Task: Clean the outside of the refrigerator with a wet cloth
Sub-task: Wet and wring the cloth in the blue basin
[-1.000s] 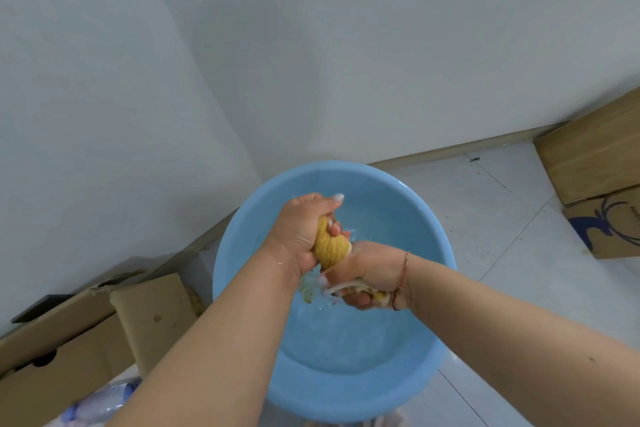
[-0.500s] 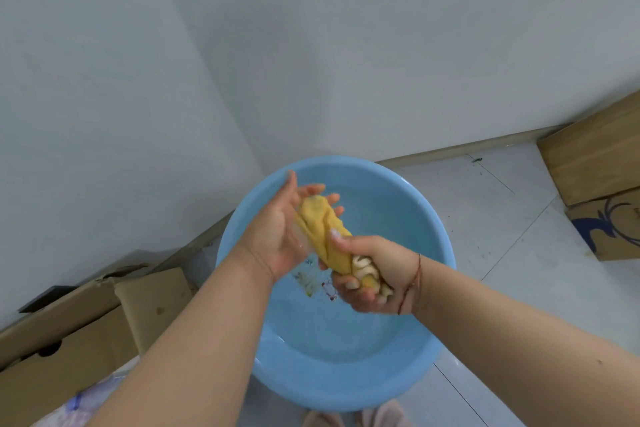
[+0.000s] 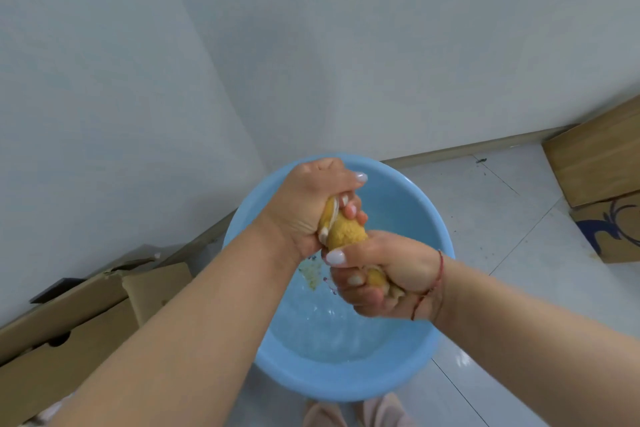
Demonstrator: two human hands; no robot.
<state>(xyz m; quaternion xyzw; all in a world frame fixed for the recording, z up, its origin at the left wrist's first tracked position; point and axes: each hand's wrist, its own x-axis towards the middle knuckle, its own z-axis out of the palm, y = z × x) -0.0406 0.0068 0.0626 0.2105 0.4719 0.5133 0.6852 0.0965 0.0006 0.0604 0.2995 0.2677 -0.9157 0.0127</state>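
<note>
My left hand (image 3: 304, 208) and right hand (image 3: 384, 274) both clench the yellow cloth (image 3: 346, 234), twisted between them above the blue basin (image 3: 415, 211). Basin sits on white floor tiles (image 3: 502, 218) in a wall corner, boxes (image 3: 595, 163) either side.

White corner walls (image 3: 311, 45), tiled floor (image 3: 502, 236) (cardboard boxes (image 3: 595, 163) alongside)

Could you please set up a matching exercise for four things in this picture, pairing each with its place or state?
Things:
1. yellow cloth
2. blue basin
3. red string
4. cardboard box

Places or states:
A. on the floor against the wall, far right
B. twisted between both hands
C. around the right wrist
D. on the floor below the hands, holding water

Pairs: 1-B, 2-D, 3-C, 4-A
</note>
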